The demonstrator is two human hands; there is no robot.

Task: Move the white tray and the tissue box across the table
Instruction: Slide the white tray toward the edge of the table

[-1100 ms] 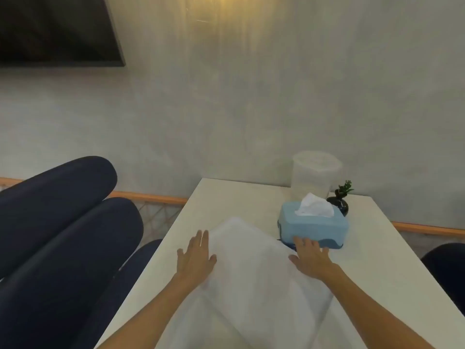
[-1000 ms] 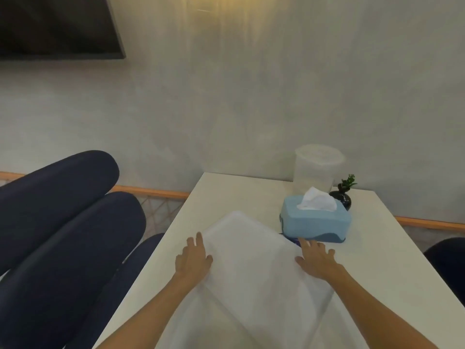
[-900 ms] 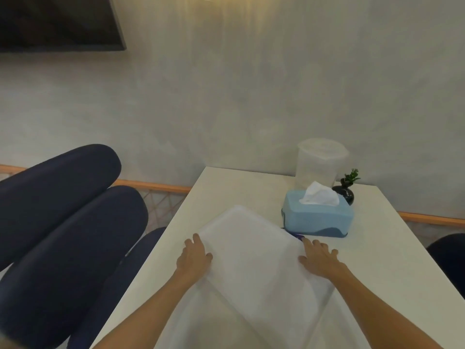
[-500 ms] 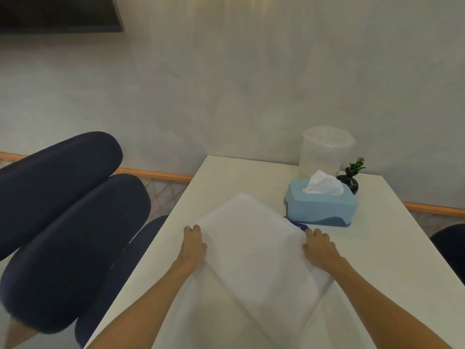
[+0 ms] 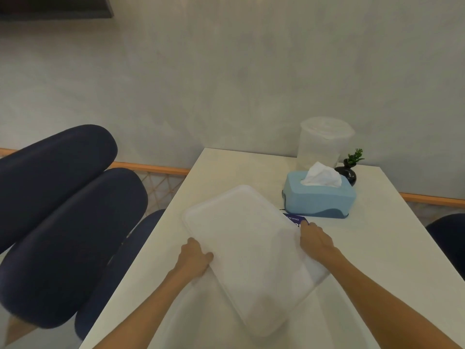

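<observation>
While both hands grip the tray, the task looks barely begun. The left hand (image 5: 193,258) is curled closed over the tray's left long edge, thumb on top and fingers seemingly tucked under; the right hand (image 5: 314,239) is closed the same way over the opposite edge. Between them the tray (image 5: 249,250) sits skewed on the table (image 5: 392,248), its far corner pointing toward the wall; whether it is lifted clear or only tilted I cannot tell. It is a plain white, shallow rectangle with rounded corners and a low raised rim, nothing on it. Just beyond the right hand a small purple label (image 5: 296,219) peeks out beside the tray's edge. Near it, further back on the right, stands the tissue box (image 5: 318,199), pale blue with a darker base and a white tissue sticking up, untouched. Both things, as I judge it, are left to carry across.
</observation>
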